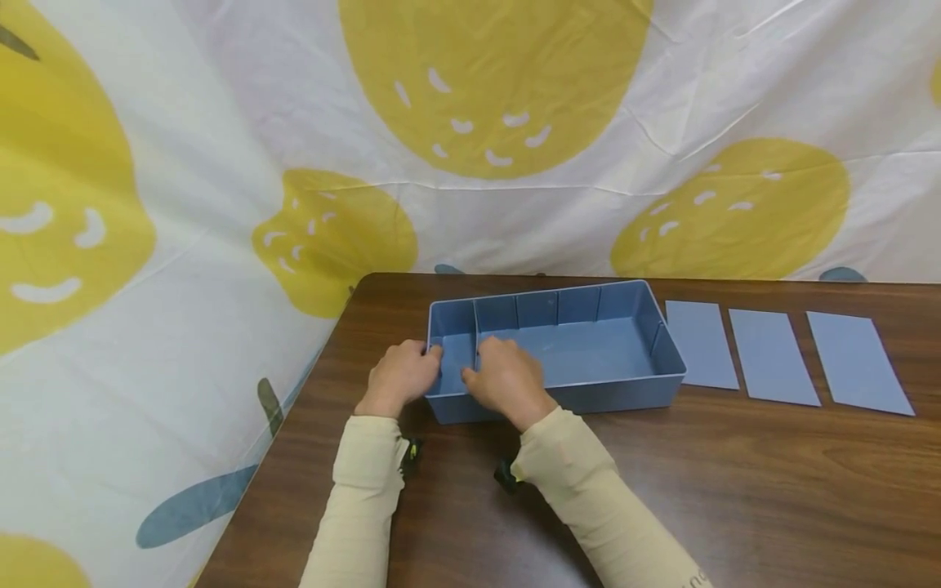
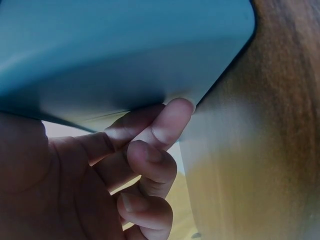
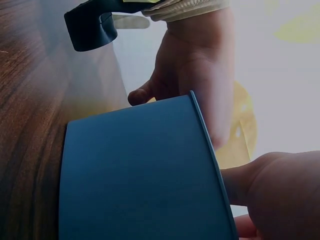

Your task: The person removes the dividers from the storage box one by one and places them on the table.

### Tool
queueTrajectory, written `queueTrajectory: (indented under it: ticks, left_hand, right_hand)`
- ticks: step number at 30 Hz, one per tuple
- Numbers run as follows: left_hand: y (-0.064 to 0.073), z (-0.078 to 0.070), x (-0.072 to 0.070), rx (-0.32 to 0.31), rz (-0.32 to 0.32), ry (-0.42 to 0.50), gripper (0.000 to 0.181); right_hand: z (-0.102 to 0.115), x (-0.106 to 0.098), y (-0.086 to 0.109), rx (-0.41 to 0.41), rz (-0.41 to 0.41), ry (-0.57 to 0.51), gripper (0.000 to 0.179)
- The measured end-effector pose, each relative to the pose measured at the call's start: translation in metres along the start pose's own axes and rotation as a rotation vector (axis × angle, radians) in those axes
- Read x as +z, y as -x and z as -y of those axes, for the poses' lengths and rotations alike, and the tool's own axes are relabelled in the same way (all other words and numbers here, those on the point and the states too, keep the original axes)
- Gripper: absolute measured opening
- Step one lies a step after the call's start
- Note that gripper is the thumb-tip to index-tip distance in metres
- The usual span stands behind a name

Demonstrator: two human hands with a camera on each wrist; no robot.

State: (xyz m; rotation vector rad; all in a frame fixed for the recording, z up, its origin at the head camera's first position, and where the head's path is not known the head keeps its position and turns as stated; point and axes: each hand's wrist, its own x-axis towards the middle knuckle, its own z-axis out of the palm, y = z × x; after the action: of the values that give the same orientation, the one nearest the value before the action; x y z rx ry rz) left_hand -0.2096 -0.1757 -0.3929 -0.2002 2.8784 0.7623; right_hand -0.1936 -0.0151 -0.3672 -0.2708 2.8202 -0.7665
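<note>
A blue rectangular box (image 1: 625, 396) stands on the table, with an upright divider (image 1: 476, 317) across its left part. My left hand (image 1: 403, 374) grips the box's left wall. Its thumb reaches over the rim inside, while its fingers (image 2: 167, 125) curl against the outside in the left wrist view. My right hand (image 1: 509, 377) pinches the divider near the front wall, its thumb in the small left compartment and its fingers on the far side, partly hidden. In the right wrist view the box's front wall (image 3: 140, 175) covers part of that hand (image 3: 282, 195).
Three flat blue-grey panels, a left one (image 1: 702, 343), a middle one (image 1: 773, 356) and a right one (image 1: 858, 361), lie side by side right of the box. A lemon-print cloth (image 1: 515, 220) hangs behind the brown table (image 1: 735, 490) and along its left edge.
</note>
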Motion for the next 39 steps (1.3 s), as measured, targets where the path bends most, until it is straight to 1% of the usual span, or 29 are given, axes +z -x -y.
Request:
queueTrajectory:
  ticks: [5,12,15,21,28,35,39]
  left_hand:
    - [0.0006,-0.0004,0.0000,0.000,-0.002,0.001,0.042]
    - [0.0010,-0.0019,-0.0001,0.017,-0.033,-0.049,0.042]
    - [0.0011,-0.0023,-0.0001,0.017,-0.030,-0.049,0.043]
    - [0.0009,-0.0017,0.0008,0.020,-0.032,-0.045,0.043]
    - [-0.0004,-0.0002,0.0020,0.019,-0.034,-0.045,0.042]
    - [-0.0003,-0.0008,0.0020,0.020,-0.033,-0.040,0.041]
    - [0.0002,-0.0019,0.0011,0.016,-0.027,-0.032,0.041]
  right_hand:
    - [-0.0007,0.0010,0.0000,-0.005,0.000,-0.008,0.037]
    - [-0.0017,0.0010,0.0013,-0.037,-0.018,0.003,0.030]
    - [-0.0023,0.0006,0.0015,-0.045,-0.020,-0.006,0.029]
    - [-0.0044,0.0013,0.0018,-0.074,-0.035,-0.041,0.029]
    - [-0.0066,0.0010,0.0022,-0.107,-0.046,-0.088,0.020]
    - [-0.0080,0.0005,0.0019,-0.131,-0.074,-0.092,0.026]
    - [-0.0082,0.0001,0.0022,-0.140,-0.085,-0.118,0.030]
